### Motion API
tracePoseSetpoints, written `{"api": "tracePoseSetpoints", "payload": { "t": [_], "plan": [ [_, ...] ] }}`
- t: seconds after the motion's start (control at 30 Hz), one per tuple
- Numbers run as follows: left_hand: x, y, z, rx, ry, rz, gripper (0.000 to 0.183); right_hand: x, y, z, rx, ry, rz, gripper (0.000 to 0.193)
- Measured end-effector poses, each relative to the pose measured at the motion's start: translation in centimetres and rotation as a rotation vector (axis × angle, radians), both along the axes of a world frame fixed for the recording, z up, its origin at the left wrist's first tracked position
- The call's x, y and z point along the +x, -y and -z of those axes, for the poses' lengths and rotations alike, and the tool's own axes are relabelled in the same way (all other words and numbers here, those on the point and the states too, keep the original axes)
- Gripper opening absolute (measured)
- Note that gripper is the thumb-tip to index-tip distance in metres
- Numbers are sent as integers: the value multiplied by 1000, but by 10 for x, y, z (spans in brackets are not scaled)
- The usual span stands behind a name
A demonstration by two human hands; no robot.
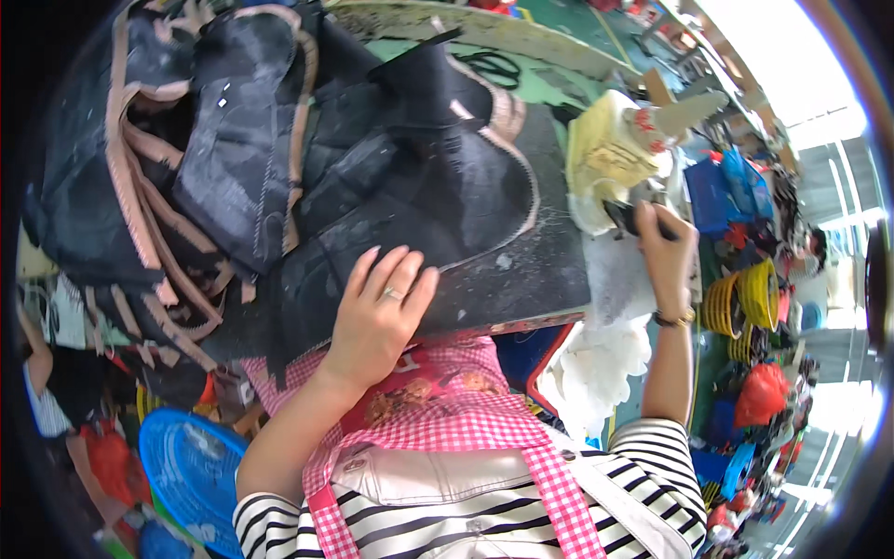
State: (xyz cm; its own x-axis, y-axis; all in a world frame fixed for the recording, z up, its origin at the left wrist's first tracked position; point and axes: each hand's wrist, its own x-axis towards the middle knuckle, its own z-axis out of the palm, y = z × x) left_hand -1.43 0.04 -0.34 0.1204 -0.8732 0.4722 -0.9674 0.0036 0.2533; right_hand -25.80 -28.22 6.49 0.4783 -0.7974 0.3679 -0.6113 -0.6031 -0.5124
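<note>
My left hand (382, 303) lies with fingers stretched on a black fabric piece (456, 200) that has a curved, stitched edge and beige trim. My right hand (666, 256) is closed around a dark-handled tool (621, 217), whose working end I cannot make out. It is beside the lower opening of a whitish-yellow, crusted plastic jug (610, 144). To the left, more black pieces (233, 140) edged with beige strips (130, 177) are heaped over one another.
The dark work board (545, 279) has pale smears. Black scissors (492, 70) lie behind the fabric. A blue basket (196, 475) stands at lower left. Yellow rings (759, 293) and a red bag (762, 395) are off to the right. White sheeting (605, 368) hangs near the board's front edge.
</note>
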Motion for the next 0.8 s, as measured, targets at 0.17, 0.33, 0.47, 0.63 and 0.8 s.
{"api": "tracePoseSetpoints", "payload": {
  "t": [0.17,0.33,0.47,0.63,0.8],
  "plan": [
    [8,-42,21,90,10,-84,41,61,-11,-13,853,85,-411,26],
    [4,-47,25,111,-10,-116,44,178,-49,12,628,-77,-1006,20],
    [2,-48,28,89,-86,-146,41,166,-29,-1,564,-442,-1109,18],
    [15,-64,7,-79,-323,-139,32,162,-18,-41,654,-520,-971,21],
    [26,-120,35,-167,-230,-435,26,205,-107,-3,660,30,-886,19]
  ]
}}
